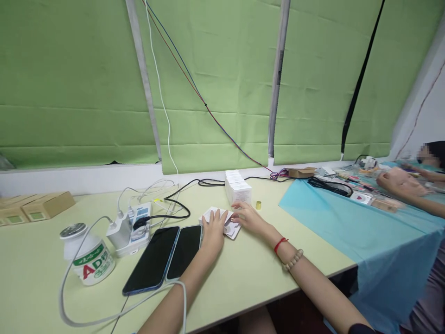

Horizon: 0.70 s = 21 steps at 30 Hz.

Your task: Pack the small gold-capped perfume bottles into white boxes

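A folded sheet of white paper [232,230] lies on the pale yellow table, partly covered by my hands. My left hand [213,232] rests flat over its left part, fingers spread. At the paper's right edge, my right hand [251,218] touches it with fingers apart and slightly bent. Just behind stands a row of small white boxes [238,189], close to my right fingertips. A small gold-coloured cylinder [258,205] stands to the right of the boxes. Two dark-screened phones, a larger one [153,260] and a smaller one [185,250], lie left of my left hand.
A white power strip [141,218] with plugged-in chargers and cables sits on the left, near a white bottle [88,254]. Brown cardboard boxes [48,206] lie at far left. A blue cloth [323,218] covers the right side, where another person's hands hold a flesh-coloured piece [405,182].
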Motion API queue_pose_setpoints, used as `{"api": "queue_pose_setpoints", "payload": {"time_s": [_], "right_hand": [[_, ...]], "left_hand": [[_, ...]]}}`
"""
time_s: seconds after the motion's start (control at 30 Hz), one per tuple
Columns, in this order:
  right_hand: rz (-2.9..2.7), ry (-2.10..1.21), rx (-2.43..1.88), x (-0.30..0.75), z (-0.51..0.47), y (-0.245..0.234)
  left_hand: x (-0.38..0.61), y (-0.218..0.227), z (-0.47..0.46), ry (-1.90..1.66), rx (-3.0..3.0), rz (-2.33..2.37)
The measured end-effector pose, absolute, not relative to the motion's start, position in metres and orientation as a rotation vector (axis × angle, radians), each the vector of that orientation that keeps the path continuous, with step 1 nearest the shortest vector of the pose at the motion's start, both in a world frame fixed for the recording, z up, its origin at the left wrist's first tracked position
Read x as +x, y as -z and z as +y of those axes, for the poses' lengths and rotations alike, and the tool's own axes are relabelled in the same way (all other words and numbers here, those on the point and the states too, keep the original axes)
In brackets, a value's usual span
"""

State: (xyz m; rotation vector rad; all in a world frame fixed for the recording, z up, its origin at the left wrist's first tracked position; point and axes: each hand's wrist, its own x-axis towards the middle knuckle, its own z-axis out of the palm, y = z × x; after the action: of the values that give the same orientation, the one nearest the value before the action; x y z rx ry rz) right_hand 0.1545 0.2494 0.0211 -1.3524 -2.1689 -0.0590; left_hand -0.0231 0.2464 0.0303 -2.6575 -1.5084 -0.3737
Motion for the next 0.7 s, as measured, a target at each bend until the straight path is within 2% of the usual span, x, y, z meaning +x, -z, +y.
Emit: {"api": "queue_pose_setpoints", "payload": {"time_s": [0.37,0.6,0.7], "right_hand": [[-1.912,-0.205,-1.171,0.173,0.246,-0.034],[-1.103,-0.114,-1.362,0.209,0.248,-0.047],[-0.923,-0.067,-1.457,0.225,0.251,-0.04]], "left_hand": [[-0.024,-0.031,0.245,0.348,-2.667,-1.525],[-0.022,-0.03,0.247,0.312,-2.669,-1.515],[-0.021,-0.032,0.247,0.291,-2.663,-1.508]]}}
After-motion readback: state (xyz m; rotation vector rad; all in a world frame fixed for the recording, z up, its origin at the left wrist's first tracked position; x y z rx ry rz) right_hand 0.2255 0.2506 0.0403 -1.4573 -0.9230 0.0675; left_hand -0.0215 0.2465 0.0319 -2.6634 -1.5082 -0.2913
